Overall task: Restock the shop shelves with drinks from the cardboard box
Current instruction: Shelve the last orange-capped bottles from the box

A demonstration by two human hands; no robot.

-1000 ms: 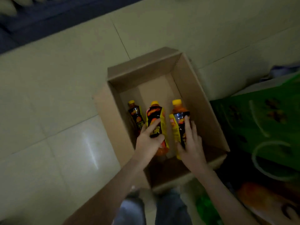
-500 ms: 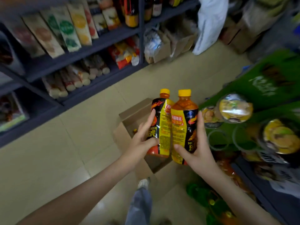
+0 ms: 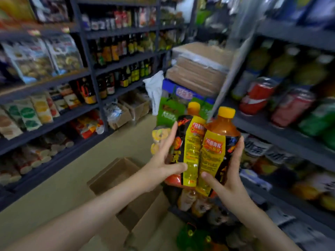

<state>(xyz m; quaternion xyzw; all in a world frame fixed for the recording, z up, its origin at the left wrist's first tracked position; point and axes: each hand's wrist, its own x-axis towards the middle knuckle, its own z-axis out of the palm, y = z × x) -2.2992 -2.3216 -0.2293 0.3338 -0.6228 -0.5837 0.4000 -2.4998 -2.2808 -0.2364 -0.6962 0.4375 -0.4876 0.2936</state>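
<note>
Your left hand (image 3: 164, 163) grips the left bottle (image 3: 189, 147): the fingers lie up its outer side and the thumb crosses the front of the label. Your right hand (image 3: 231, 183) grips the right bottle (image 3: 216, 147) in the mirrored way, thumb across the front and fingers up the far side. Both bottles stand upright with their yellow caps on top, and they press against each other between your hands. You hold them in the air just in front of the front edge of the right-hand shelf (image 3: 282, 134), which carries cans and bottles. The cardboard box (image 3: 116, 176) sits open on the floor (image 3: 54, 192), below and left of your hands. The left-hand shelves (image 3: 59, 120) carry packets and dark bottles.
</note>
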